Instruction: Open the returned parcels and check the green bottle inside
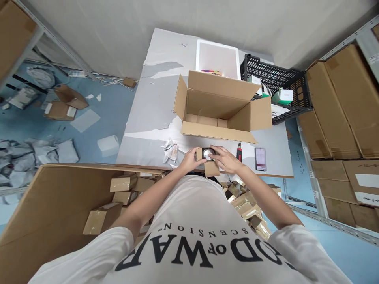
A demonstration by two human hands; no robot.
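Step in hand is prob. opening or checking a small cardboard box [211, 169]: its flaps stand out, and a round silver-topped item [208, 154] shows btwn my hands. Box is by the near edge of the bench [139, 152], close to my torso, on my side of the big open carton [217, 132]; can't tell if it rests on anything. L hand [189, 161] pinches the box's L end, thumb on the near side, fingers beyond. R hand [227, 159] is over the other end, fingers bent at the item's dark edge; can't tell if they grip or only rest there. Next move, I'd say, calls for a steady L hold + R fingers clear of the flaps, so nothing tips. Pose: both arms reach fwd, elbows out, forearms angling in to meet mid-body, hands approx. level w/ each other. Box cutter [239, 153] lies just R of my R hand, phone [260, 159] past it; crumpled paper [171, 151] is near my L hand.
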